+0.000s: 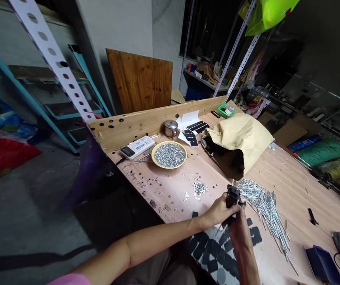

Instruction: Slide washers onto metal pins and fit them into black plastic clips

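A black part (233, 194) is gripped between the left hand (218, 212) and the right hand (238, 225), over the table (294, 174) close to its near edge; metal rods (268, 213) are heaped beside them, toward the middle.

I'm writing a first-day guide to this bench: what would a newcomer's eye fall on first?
Probably the big tan sack lying open on the bench, with the metal rods strewn on its near side. Left of the sack, the bowl full of small shiny pieces stands out, as does the lime-green bag at the picture's top right. Beside the rods, the left hand and right hand hold a black part.
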{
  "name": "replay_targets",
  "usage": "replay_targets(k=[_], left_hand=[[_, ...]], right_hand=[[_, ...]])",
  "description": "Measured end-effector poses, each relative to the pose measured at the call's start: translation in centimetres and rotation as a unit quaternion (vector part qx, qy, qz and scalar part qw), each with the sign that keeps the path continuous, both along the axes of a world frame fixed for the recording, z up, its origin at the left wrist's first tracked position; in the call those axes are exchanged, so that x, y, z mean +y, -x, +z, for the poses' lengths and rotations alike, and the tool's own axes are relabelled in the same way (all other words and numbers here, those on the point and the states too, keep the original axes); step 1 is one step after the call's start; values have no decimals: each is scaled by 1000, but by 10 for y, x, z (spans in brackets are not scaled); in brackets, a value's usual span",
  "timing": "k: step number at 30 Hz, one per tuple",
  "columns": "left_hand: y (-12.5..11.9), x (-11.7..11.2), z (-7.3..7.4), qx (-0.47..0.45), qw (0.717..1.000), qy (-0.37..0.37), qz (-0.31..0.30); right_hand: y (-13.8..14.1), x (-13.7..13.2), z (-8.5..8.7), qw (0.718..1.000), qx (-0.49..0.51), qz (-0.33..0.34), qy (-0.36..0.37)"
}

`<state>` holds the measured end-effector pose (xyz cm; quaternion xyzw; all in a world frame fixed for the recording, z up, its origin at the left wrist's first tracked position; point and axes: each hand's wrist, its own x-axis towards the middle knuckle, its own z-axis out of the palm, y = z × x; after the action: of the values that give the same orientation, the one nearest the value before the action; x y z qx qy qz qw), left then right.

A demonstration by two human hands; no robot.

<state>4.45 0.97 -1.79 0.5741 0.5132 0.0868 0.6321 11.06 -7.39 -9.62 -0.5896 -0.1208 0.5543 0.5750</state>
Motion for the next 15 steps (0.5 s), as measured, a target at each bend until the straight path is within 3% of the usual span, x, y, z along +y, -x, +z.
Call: replay_targets(k=[5, 8, 12, 15], left_hand=[[-5, 4, -2, 148, 971, -155, -107], [-5, 15, -3, 190, 944, -219, -156], [-5, 23, -8, 114, 967, -182, -135], [-4, 22, -9, 15, 996, -76, -37]], right_hand=[[22, 22, 9, 978, 132, -157, -37], [19, 24, 16, 978, 115, -165, -62], [13, 22, 19, 988, -24, -151, -3], [8, 28, 18, 982, -110, -156, 11]])
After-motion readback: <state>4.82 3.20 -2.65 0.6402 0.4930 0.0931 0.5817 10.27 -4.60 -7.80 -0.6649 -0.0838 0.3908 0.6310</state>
